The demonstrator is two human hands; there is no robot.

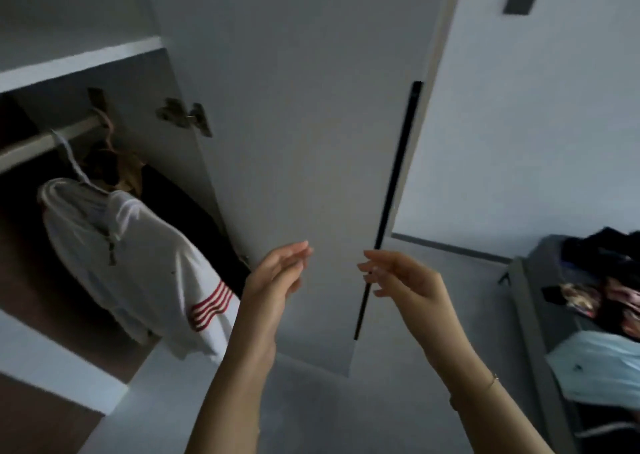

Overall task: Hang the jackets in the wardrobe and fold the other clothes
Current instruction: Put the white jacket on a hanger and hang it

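**Both hands raised empty before the open wardrobe door**

The left hand (pixel 277 273) and the right hand (pixel 398 277) are held up side by side in front of the white wardrobe door (pixel 304 124), apart from each other. The left hand's fingers (pixel 298 254) are straight and close together, palm turned inward, holding nothing. The right hand's fingers (pixel 372 266) are loosely bent and spread, also holding nothing; they lie just in front of the long black door handle (pixel 391 193), and I cannot tell whether they touch it. A thin bracelet (pixel 491 382) sits on the right wrist.

The door stands open, with a metal hinge (pixel 185 115) showing on its inner side. Inside the wardrobe (pixel 79 62), a white jacket (pixel 138 266) with red stripes on one sleeve hangs from a hanger (pixel 74 166) on the pale rail (pixel 45 141), under a white shelf. Another brownish hanger hangs just behind it; the picture is blurred there.

At the far right, well apart from the wardrobe, an open grey suitcase (pixel 533 315) holds a heap of other clothes (pixel 606 280): dark pieces at the top, patterned ones in the middle, and a light blue garment (pixel 599 367) at the lower edge.
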